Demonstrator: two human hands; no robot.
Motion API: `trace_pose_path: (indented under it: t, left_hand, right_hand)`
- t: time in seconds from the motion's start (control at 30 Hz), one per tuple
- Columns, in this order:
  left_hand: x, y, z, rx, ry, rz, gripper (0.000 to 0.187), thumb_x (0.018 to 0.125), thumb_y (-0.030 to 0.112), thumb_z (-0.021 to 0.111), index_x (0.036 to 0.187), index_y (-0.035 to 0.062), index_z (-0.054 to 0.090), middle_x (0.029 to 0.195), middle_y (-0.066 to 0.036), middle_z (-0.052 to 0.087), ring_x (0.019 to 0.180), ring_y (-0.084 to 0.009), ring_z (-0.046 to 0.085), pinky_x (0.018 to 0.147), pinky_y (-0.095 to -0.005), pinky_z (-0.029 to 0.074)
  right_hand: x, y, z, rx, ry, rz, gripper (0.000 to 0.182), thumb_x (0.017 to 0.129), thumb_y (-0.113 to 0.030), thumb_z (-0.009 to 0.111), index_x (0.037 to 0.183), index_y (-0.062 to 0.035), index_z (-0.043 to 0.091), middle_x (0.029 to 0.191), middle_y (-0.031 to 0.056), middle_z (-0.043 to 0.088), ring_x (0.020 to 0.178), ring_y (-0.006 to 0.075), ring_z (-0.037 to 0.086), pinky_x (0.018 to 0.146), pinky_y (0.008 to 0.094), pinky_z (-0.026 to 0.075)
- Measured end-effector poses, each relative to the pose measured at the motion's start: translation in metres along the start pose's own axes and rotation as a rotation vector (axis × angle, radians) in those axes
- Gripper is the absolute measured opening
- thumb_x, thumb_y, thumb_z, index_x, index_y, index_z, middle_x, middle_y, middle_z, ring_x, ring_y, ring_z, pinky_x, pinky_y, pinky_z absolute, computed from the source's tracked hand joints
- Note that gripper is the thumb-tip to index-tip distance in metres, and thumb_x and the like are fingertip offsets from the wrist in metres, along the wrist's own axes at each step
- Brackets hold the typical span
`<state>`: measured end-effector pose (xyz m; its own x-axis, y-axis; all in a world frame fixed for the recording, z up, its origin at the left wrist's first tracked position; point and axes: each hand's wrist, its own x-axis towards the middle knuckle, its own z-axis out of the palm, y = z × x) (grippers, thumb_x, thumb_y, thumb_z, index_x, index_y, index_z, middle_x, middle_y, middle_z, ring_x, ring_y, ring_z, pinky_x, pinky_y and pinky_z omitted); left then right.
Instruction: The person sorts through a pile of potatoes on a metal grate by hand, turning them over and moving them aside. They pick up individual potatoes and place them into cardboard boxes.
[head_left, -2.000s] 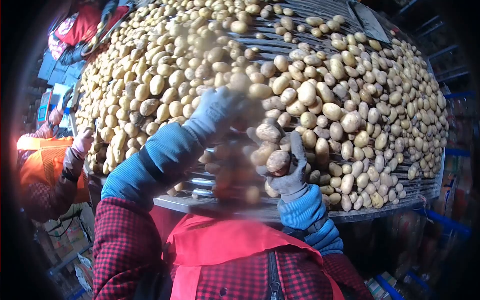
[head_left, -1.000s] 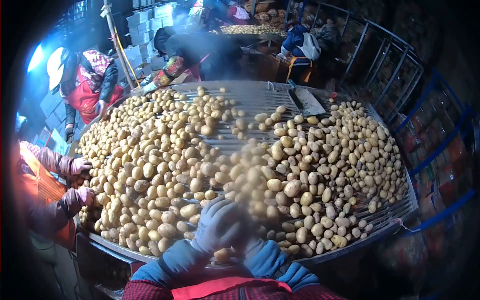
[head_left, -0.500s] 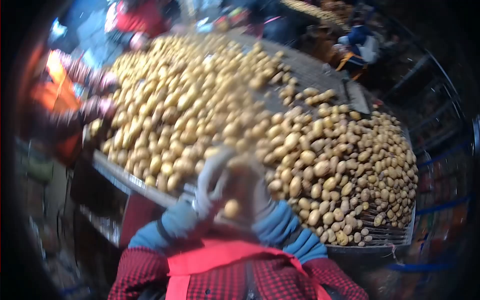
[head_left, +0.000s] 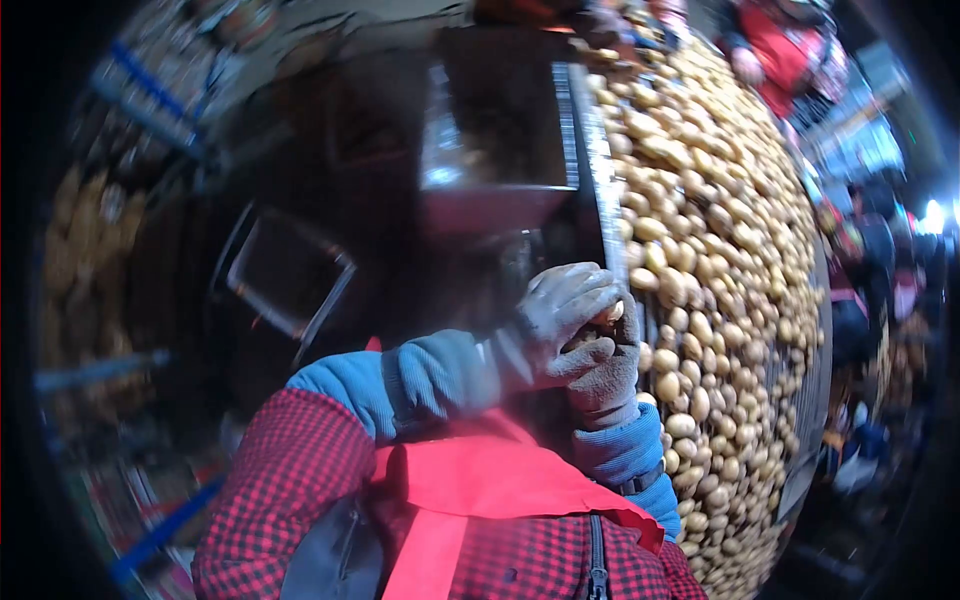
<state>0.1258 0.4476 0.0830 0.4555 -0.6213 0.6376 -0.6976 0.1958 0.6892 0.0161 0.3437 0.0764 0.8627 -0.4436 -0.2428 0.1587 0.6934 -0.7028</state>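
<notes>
Head view. I am viewing from above, with both hands meeting just beside the surface's near edge. The left hand (head_left: 560, 315), in a pale grey-white knit glove, is coming in from the left and curling its fingers over the top of the grasp. The right hand (head_left: 605, 385), in a darker grey glove, is rising from below and closing around the other side. Between them they are gripping a small, pale yellow potato (head_left: 609, 314); I am seeing only a part of it at the fingertips, and the glove fingers are hiding the rest. I cannot tell which hand is bearing its weight.

Ribbed blue oversleeves (head_left: 440, 375) are covering both forearms, leading back to a red-and-black checked jacket (head_left: 285, 450) and a bright red apron (head_left: 490, 475).

Just right of the hands, a straight metal rim (head_left: 602, 190) is bordering the slatted surface (head_left: 652, 325). Many rounded yellow-brown potatoes (head_left: 700, 405) are lying along it, crowded together, with dark slats showing in the gaps near the rim.

Beyond the left hand, a dark open box with a shiny metal edge (head_left: 500, 187) is sitting against the outer side of the rim. Further left, a dark container with a pale angular rim (head_left: 345, 275) is standing well apart from the hands; its contents are too dark to read.

At the upper right, a co-worker in a red apron (head_left: 775, 60) is standing by the far side of the potatoes. The outer areas are blurring.
</notes>
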Motion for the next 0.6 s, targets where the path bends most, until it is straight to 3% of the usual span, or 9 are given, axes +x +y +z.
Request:
trace_pose_path:
  t: [0.03, 0.13, 0.27, 0.33, 0.43, 0.47, 0.5, 0.57, 0.6]
  left_hand:
    - [-0.013, 0.002, -0.013, 0.045, 0.031, -0.045, 0.058, 0.095, 0.04, 0.067, 0.138, 0.0023, 0.059, 0.137, -0.023, 0.061, 0.131, -0.0427, 0.056, 0.112, -0.0536, 0.041]
    - [-0.06, -0.004, -0.041, 0.221, 0.116, -0.18, 0.059, 0.096, 0.044, 0.065, 0.138, 0.004, 0.059, 0.138, -0.022, 0.06, 0.133, -0.0415, 0.054, 0.113, -0.053, 0.042]
    - [-0.101, 0.001, -0.082, 0.287, 0.258, -0.343, 0.058, 0.095, 0.042, 0.068, 0.138, 0.0051, 0.058, 0.135, -0.021, 0.06, 0.129, -0.0411, 0.056, 0.111, -0.0507, 0.044]
    - [-0.113, -0.002, -0.106, 0.337, 0.366, -0.324, 0.054, 0.091, 0.029, 0.072, 0.137, 0.0045, 0.057, 0.135, -0.021, 0.06, 0.126, -0.0402, 0.058, 0.11, -0.0496, 0.045]
    - [-0.127, 0.002, -0.161, 0.46, 0.398, -0.408, 0.054, 0.086, 0.016, 0.072, 0.135, 0.0022, 0.055, 0.133, -0.022, 0.059, 0.126, -0.0418, 0.057, 0.11, -0.0479, 0.046]
    - [-0.129, 0.002, -0.177, 0.417, 0.456, -0.522, 0.052, 0.094, 0.019, 0.069, 0.139, 0.0004, 0.053, 0.134, -0.022, 0.059, 0.126, -0.0389, 0.058, 0.11, -0.0456, 0.046]
    - [-0.145, -0.02, -0.185, 0.424, 0.581, -0.496, 0.049, 0.102, 0.023, 0.062, 0.143, -0.0001, 0.049, 0.135, -0.021, 0.06, 0.124, -0.033, 0.06, 0.108, -0.0432, 0.047]
    - [-0.161, -0.036, -0.22, 0.356, 0.704, -0.643, 0.05, 0.108, 0.027, 0.055, 0.15, 0.0003, 0.044, 0.137, -0.018, 0.059, 0.125, -0.027, 0.059, 0.107, -0.0401, 0.047]
    - [-0.167, -0.034, -0.232, 0.347, 0.773, -0.761, 0.052, 0.109, 0.026, 0.054, 0.151, -0.0001, 0.041, 0.143, -0.018, 0.056, 0.13, -0.026, 0.055, 0.111, -0.0387, 0.044]
  right_hand:
    - [0.004, 0.01, 0.005, 0.421, 0.005, 0.229, 0.046, 0.108, -0.047, 0.048, 0.134, -0.0101, 0.058, 0.131, 0.0057, 0.062, 0.122, 0.0183, 0.058, 0.108, 0.0369, 0.046]
    - [0.01, 0.042, 0.034, 0.468, -0.036, 0.474, 0.048, 0.108, -0.049, 0.045, 0.136, -0.0112, 0.058, 0.132, 0.0054, 0.063, 0.123, 0.0195, 0.059, 0.108, 0.0382, 0.047]
    - [0.016, 0.086, 0.074, 0.317, -0.1, 0.676, 0.043, 0.109, -0.044, 0.045, 0.132, -0.0125, 0.061, 0.127, 0.0067, 0.068, 0.118, 0.0213, 0.065, 0.105, 0.0391, 0.051]
    - [0.027, 0.109, 0.089, 0.343, -0.264, 0.762, 0.042, 0.109, -0.044, 0.046, 0.13, -0.011, 0.062, 0.123, 0.0079, 0.069, 0.114, 0.0227, 0.066, 0.103, 0.0387, 0.053]
    - [0.044, 0.154, 0.14, 0.157, -0.314, 0.832, 0.047, 0.107, -0.049, 0.047, 0.129, -0.01, 0.062, 0.119, 0.0069, 0.069, 0.11, 0.0209, 0.067, 0.099, 0.0373, 0.053]
    - [0.058, 0.176, 0.156, 0.087, -0.306, 0.87, 0.052, 0.106, -0.054, 0.047, 0.129, -0.01, 0.061, 0.118, 0.0054, 0.069, 0.108, 0.0202, 0.066, 0.098, 0.037, 0.053]
    - [0.097, 0.213, 0.147, 0.332, -0.625, 1.029, 0.055, 0.105, -0.056, 0.05, 0.133, -0.0093, 0.058, 0.123, 0.0071, 0.066, 0.111, 0.0223, 0.065, 0.096, 0.0374, 0.053]
    - [0.113, 0.233, 0.165, 0.105, -0.662, 1.055, 0.066, 0.102, -0.058, 0.055, 0.144, -0.0082, 0.05, 0.136, 0.0111, 0.059, 0.119, 0.0275, 0.061, 0.095, 0.0391, 0.054]
    - [0.099, 0.214, 0.2, -0.337, -0.349, 0.898, 0.074, 0.1, -0.059, 0.058, 0.152, -0.0079, 0.045, 0.145, 0.0133, 0.054, 0.125, 0.0307, 0.058, 0.096, 0.0402, 0.054]
